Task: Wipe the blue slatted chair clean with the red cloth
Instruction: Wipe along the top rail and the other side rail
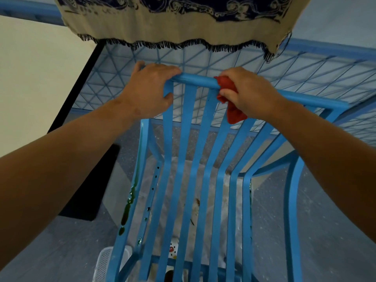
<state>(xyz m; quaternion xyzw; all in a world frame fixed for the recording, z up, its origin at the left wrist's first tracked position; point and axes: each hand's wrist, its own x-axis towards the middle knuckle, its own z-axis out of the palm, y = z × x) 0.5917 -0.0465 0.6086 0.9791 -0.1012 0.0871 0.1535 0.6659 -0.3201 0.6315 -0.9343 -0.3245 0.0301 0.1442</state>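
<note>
The blue slatted chair (188,159) fills the middle of the view, its slats running from the top rail down toward me. My left hand (148,88) is closed around the left end of the top rail. My right hand (248,92) presses the red cloth (230,98) against the top rail right of centre, and a tail of the cloth hangs below the hand. Dark green drips run down the chair's left side rail, and brown stains mark a middle slat.
A blue wire-grid frame (305,74) stands just behind the chair. A fringed cream and navy fabric (173,23) hangs over it at the top. A white perforated basket (105,261) sits on the grey floor at lower left. A black panel (87,190) leans at left.
</note>
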